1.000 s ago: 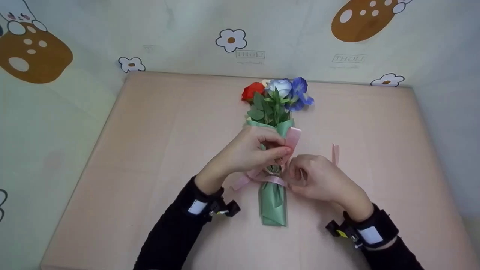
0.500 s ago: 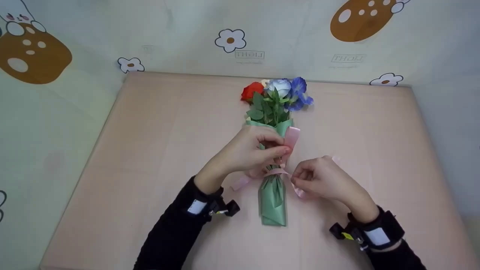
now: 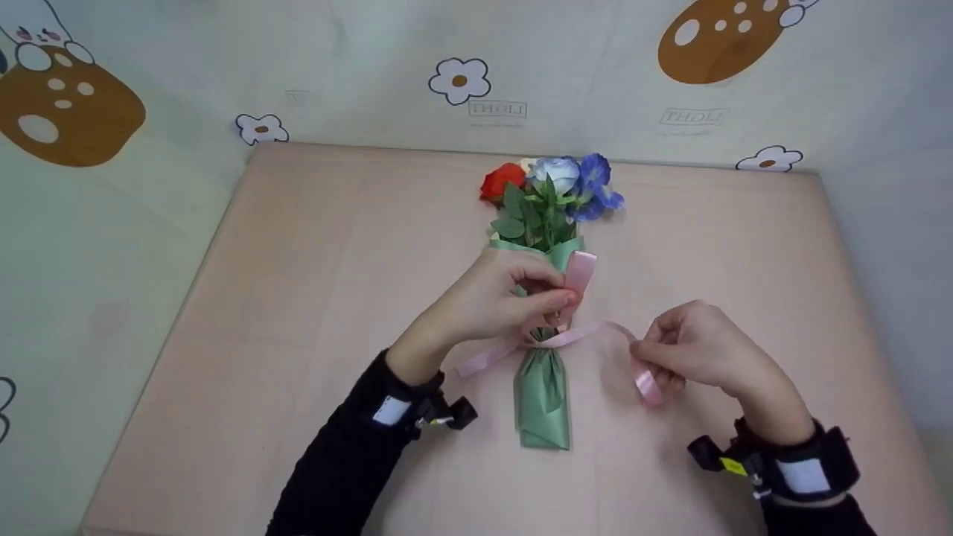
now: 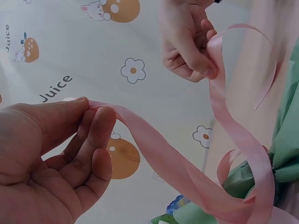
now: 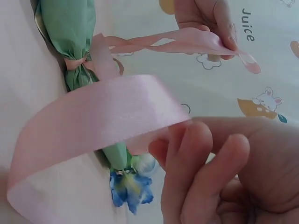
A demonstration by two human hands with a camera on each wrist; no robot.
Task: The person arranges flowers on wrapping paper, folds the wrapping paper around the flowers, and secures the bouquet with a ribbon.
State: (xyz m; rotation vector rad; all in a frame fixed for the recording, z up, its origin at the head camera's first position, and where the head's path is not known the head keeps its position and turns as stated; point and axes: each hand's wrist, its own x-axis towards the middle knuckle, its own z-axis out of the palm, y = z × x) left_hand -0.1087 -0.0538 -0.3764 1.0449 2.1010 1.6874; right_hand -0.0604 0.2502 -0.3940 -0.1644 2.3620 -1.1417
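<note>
A bouquet in green wrapping paper (image 3: 542, 402) lies on the table, its red rose (image 3: 503, 182), pale blue rose (image 3: 557, 175) and blue flower (image 3: 593, 179) toward the back. Pink ribbon (image 3: 577, 335) runs round the wrap's gathered waist. Above the bouquet, my left hand (image 3: 506, 296) pinches a folded loop of that ribbon (image 4: 159, 154) between thumb and fingers. To the right, my right hand (image 3: 703, 346) pinches the other length, whose end (image 3: 648, 388) hangs below the fingers. In the right wrist view this length (image 5: 98, 116) curves broadly in front of the hand. My left hand partly hides the upper wrap.
The bouquet lies at the middle of a pale pink tabletop (image 3: 298, 246). Behind it rises a pale backdrop (image 3: 357, 74) printed with flowers and brown shapes. A loose ribbon tail (image 3: 480, 362) lies left of the wrap.
My right hand has moved to the right, drawing its ribbon length out from the bouquet's waist. My left hand has stayed in place, holding the loop.
</note>
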